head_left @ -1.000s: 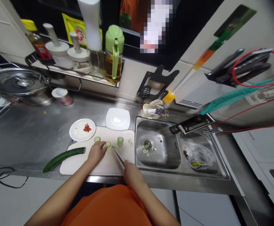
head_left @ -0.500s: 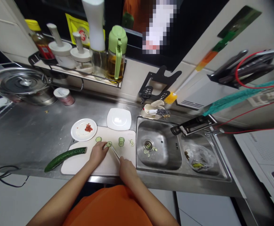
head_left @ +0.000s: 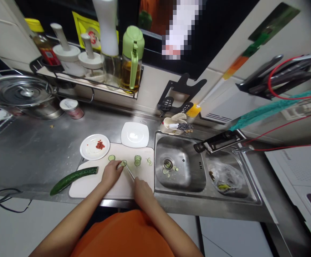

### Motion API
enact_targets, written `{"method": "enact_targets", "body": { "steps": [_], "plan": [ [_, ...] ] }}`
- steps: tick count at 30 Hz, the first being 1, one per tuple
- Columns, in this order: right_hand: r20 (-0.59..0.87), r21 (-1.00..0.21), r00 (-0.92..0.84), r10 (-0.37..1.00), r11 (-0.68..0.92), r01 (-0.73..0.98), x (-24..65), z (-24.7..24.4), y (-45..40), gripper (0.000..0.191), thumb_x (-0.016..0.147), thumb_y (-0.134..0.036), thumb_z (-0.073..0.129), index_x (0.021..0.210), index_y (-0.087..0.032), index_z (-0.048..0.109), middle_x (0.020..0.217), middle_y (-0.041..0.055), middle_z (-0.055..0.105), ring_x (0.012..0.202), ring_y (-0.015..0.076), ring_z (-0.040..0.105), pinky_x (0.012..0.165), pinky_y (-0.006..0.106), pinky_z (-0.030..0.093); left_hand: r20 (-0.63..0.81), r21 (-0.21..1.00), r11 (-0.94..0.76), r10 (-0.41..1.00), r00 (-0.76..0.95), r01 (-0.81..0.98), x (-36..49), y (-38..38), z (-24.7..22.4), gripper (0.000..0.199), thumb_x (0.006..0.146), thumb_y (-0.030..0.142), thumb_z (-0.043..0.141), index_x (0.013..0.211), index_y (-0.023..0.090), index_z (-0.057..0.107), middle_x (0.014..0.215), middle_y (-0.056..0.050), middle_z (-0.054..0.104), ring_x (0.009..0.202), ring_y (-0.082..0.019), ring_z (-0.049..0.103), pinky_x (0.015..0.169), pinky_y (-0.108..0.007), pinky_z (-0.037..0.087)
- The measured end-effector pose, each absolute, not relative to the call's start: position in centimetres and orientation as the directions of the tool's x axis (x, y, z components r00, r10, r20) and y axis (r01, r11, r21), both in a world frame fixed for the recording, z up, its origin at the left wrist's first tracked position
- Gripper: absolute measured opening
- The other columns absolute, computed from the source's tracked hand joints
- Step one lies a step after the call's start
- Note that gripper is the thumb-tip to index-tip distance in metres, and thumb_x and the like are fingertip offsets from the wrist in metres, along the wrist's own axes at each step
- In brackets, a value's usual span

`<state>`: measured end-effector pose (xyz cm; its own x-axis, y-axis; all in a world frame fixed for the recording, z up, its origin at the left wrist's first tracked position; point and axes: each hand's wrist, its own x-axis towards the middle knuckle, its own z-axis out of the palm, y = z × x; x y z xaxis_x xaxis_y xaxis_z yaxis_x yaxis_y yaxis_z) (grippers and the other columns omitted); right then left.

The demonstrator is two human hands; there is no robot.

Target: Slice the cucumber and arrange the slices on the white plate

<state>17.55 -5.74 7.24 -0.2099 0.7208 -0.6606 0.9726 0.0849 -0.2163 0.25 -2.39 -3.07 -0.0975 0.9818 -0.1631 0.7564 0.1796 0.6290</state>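
On the pale cutting board [head_left: 91, 185], my right hand [head_left: 143, 192] is wrapped round the handle of a knife [head_left: 130, 172]. The blade's tip reaches a cucumber slice [head_left: 123, 163], which the fingertips of my left hand [head_left: 112, 174] pinch at its left edge. Another round slice [head_left: 112, 157] lies just beyond the left hand. Toward the right is a small overlapping stack of slices [head_left: 137, 160], with thin curved peel strips [head_left: 149, 161] beside it. A long cucumber [head_left: 74, 179] with one cut end rests partly on the board's left side and partly on the counter.
Behind the board stand a white plate with red pieces [head_left: 88, 150] and a white square plate [head_left: 135, 135]. To the right is a steel sink [head_left: 181, 184] with cucumber bits near its drain. A plastic bag [head_left: 232, 178] sits in the second basin. Bottles and jars line a rack [head_left: 96, 87].
My right hand has shifted very slightly to the left with the knife. The left hand and the slice have stayed in place on the board; the view has tilted a little.
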Motion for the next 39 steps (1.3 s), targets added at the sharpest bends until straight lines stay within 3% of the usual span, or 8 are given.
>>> {"method": "enact_targets", "body": {
  "steps": [7, 19, 28, 39],
  "plan": [
    [-0.658, -0.215, -0.217, 0.721, 0.096, 0.972, 17.7, 7.0, -6.0, 0.035, 0.086, -0.003, 0.032, 0.115, -0.014, 0.048, 0.099, 0.0141, 0.063, 0.102, 0.0227, 0.059, 0.077, 0.03, 0.042, -0.17, 0.633, 0.208, 0.977, -0.128, 0.745, 0.3, -2.1, -2.6, 0.027, 0.077, 0.03, 0.055, 0.098, 0.018, 0.066, 0.099, -0.007, 0.067, 0.096, -0.02, 0.059, 0.089, -0.029, 0.043],
    [-0.698, -0.186, -0.154, 0.699, 0.032, 0.982, 20.4, 7.8, -7.7, 0.034, 0.083, -0.004, 0.04, 0.112, -0.017, 0.053, 0.097, 0.0129, 0.064, 0.1, 0.0227, 0.061, 0.073, 0.027, 0.043, -0.277, 0.639, 0.309, 0.947, -0.164, 0.704, 0.4, -1.4, -1.0, 0.014, 0.077, 0.029, 0.052, 0.076, 0.02, 0.064, 0.073, 0.0, 0.067, 0.068, -0.015, 0.059, 0.066, -0.024, 0.039],
    [-0.685, -0.189, -0.159, 0.711, 0.037, 0.981, 20.8, 7.3, -7.8, 0.036, 0.081, -0.003, 0.038, 0.111, -0.016, 0.053, 0.097, 0.0128, 0.065, 0.098, 0.0236, 0.062, 0.072, 0.029, 0.045, -0.227, 0.59, 0.415, 0.908, -0.351, 0.692, -3.1, -0.7, 0.1, 0.021, 0.078, 0.038, 0.053, 0.08, 0.02, 0.064, 0.075, -0.001, 0.068, 0.07, -0.016, 0.061, 0.065, -0.023, 0.039],
    [-0.687, -0.193, -0.162, 0.708, 0.038, 0.981, 20.9, 7.1, -7.6, 0.037, 0.082, -0.003, 0.036, 0.111, -0.016, 0.053, 0.097, 0.0132, 0.065, 0.097, 0.0232, 0.062, 0.072, 0.029, 0.045, -0.245, 0.28, 0.386, 0.914, -0.323, 0.879, -3.3, -0.5, 1.0, 0.027, 0.085, 0.032, 0.039, 0.089, 0.021, 0.063, 0.082, -0.008, 0.068, 0.072, -0.023, 0.061, 0.061, -0.029, 0.038]
  ]
}}
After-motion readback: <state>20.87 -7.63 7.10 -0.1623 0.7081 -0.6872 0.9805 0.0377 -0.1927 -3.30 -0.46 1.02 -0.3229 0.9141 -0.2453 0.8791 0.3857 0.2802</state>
